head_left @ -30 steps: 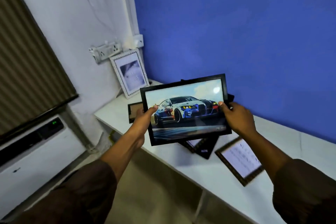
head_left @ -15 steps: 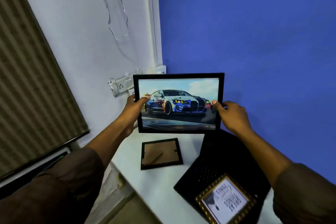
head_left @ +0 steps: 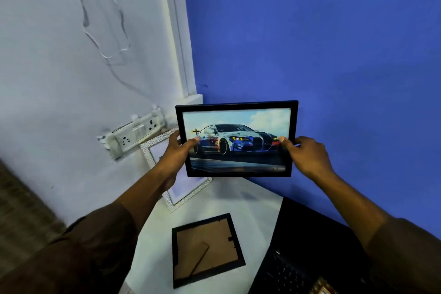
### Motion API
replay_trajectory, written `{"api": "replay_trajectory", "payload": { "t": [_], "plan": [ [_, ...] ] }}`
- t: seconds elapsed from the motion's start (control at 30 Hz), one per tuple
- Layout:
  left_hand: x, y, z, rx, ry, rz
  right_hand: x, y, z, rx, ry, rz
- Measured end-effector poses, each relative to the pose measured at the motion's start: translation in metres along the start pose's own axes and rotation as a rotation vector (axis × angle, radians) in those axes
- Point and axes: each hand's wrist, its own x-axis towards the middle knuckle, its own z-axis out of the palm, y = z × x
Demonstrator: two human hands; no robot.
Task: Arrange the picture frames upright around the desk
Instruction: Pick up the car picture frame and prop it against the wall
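A black-framed car picture (head_left: 238,124) is held upright in the air above the desk's far corner, close to the blue wall. My left hand (head_left: 177,154) grips its left edge and my right hand (head_left: 304,154) grips its right edge. Behind my left hand a silver-white frame (head_left: 188,192) leans upright against the white wall. A small black frame (head_left: 205,249) lies face down on the white desk (head_left: 238,200), its brown back and stand showing. The corner of a gold frame (head_left: 323,289) peeks in at the bottom edge.
A large black flat object (head_left: 307,246) covers the desk on the right, under my right arm. A white socket strip (head_left: 133,133) sticks out from the white wall just above the silver-white frame. The desk's left edge runs beneath my left arm.
Both hands have carried the car picture farther toward the corner by the blue wall. My view has moved closer, and the silver-white frame shows again behind my left hand.
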Motion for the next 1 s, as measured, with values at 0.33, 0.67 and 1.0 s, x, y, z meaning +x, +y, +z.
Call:
{"api": "replay_trajectory", "payload": {
  "t": [0.33, 0.67, 1.0],
  "plan": [
    [0.163, -0.099, 0.041, 0.049, -0.286, -0.163, 0.078, 0.069, 0.088, 0.038, -0.075, 0.492],
    [0.243, -0.174, 0.086, 0.175, -0.433, -0.334, 0.099, 0.128, 0.141, 0.137, -0.125, 0.807],
    [0.270, -0.204, 0.103, 0.251, -0.432, -0.384, 0.120, 0.148, 0.171, 0.155, -0.216, 0.849]
  ]
}}
